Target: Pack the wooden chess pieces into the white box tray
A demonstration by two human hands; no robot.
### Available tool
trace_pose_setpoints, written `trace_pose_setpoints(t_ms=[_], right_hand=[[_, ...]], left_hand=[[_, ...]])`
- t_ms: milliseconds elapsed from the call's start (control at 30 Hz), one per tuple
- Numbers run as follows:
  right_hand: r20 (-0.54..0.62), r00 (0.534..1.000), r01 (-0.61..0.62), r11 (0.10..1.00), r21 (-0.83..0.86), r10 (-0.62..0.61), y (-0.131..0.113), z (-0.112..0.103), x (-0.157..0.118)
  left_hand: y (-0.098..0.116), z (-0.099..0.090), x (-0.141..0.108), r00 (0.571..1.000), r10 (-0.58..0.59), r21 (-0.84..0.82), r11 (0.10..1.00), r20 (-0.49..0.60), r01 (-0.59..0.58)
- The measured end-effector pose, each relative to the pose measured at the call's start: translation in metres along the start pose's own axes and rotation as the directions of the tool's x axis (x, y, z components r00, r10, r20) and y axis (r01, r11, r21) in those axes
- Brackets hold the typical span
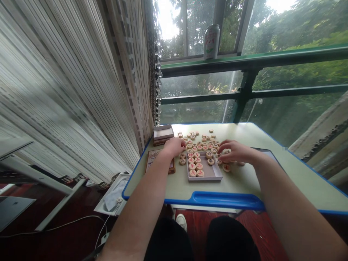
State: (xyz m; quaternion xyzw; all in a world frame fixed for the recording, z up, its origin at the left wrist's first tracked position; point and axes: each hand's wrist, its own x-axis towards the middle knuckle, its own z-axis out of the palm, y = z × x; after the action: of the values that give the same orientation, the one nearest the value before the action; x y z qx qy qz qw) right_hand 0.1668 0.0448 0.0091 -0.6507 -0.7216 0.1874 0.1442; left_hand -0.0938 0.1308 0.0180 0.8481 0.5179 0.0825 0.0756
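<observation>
A shallow white box (210, 176) on the pale table holds several round wooden pieces with red characters (199, 166) in two columns at its left, and two dark-marked pieces (210, 161) nearer its right side. Many loose pieces (204, 147) lie beyond the box. My left hand (175, 146) is at the left edge of the loose pieces, fingertips bent together; what they hold, if anything, is too small to make out. My right hand (231, 150) hovers over pieces right of the box, its fingers spread and curved.
A patterned box (152, 159) lies under my left forearm, with stacked boxes (163, 133) behind it. The blue tray groove (228, 199) runs along the near table edge. A dark flat object lies partly behind my right arm. A can (211, 41) stands on the window ledge.
</observation>
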Motion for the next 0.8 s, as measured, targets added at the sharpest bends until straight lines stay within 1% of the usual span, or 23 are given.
trace_pose_setpoints(t_ms=[100,200,300,433,533,633,800], right_hand=[[0.025,0.997,0.076,0.997,-0.025,-0.075,-0.0024,0.0032,-0.0028],[0.014,0.995,0.101,0.994,-0.034,-0.101,-0.0016,0.0064,-0.0015],[-0.003,0.997,0.082,0.996,-0.035,-0.082,0.0002,0.0071,0.0009],[-0.027,0.999,0.026,0.999,-0.033,-0.026,0.0006,0.0054,0.0016],[-0.023,1.000,-0.008,0.996,-0.083,0.006,-0.0006,0.0054,0.0014],[-0.011,1.000,-0.003,0.989,-0.149,0.002,-0.0024,0.0063,0.0015],[0.029,1.000,0.010,0.988,-0.156,-0.005,-0.0054,0.0038,-0.0005]], left_hand=[[0.0003,0.0001,0.0003,1.000,-0.012,0.002,1.000,0.002,0.012],[0.0011,-0.0002,0.0007,1.000,-0.023,0.021,1.000,0.012,0.023],[0.0018,-0.0008,0.0001,1.000,-0.022,0.038,0.999,0.011,0.022],[0.0022,-0.0011,-0.0015,1.000,-0.021,0.016,1.000,0.007,0.021],[0.0022,-0.0006,-0.0019,1.000,-0.023,0.010,1.000,0.003,0.023],[0.0020,0.0004,-0.0015,1.000,-0.022,0.017,1.000,-0.006,0.022],[0.0012,0.0015,-0.0009,1.000,-0.017,0.005,1.000,-0.006,0.017]])
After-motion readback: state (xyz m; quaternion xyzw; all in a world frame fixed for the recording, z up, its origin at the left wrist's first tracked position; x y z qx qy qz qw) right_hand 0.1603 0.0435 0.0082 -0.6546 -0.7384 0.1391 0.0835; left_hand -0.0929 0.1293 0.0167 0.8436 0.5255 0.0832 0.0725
